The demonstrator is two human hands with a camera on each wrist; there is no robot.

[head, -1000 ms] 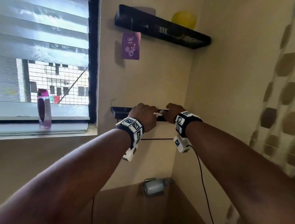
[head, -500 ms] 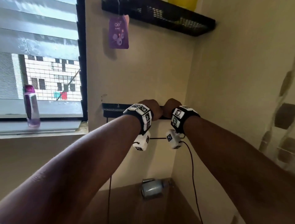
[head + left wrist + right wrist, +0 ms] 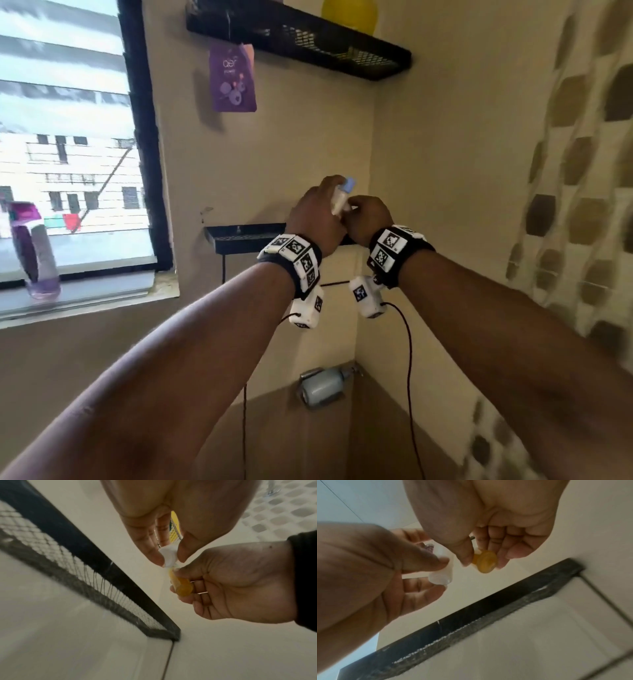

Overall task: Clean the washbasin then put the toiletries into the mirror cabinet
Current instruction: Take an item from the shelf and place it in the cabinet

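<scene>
Both hands are raised just above the lower black mesh shelf (image 3: 246, 236) on the wall. My left hand (image 3: 318, 212) pinches a small white bottle (image 3: 340, 198) with a pale blue cap between thumb and fingers; the bottle's white base (image 3: 167, 555) shows in the left wrist view. My right hand (image 3: 368, 216) sits right beside it and grips a small orange bottle (image 3: 485, 561) in its curled fingers, also seen as an orange bottle (image 3: 181, 586) from the left wrist. The two bottles nearly touch. No washbasin or mirror cabinet is in view.
An upper black mesh shelf (image 3: 308, 37) carries a yellow object (image 3: 349, 13), and a purple air-freshener pack (image 3: 233, 82) hangs from it. A purple bottle (image 3: 32, 246) stands on the window sill. A paper-roll holder (image 3: 322, 387) is low in the corner; a patterned curtain (image 3: 575, 205) hangs right.
Both hands have lifted off the lower shelf, each now holding a small bottle above it. The head view has shifted slightly.
</scene>
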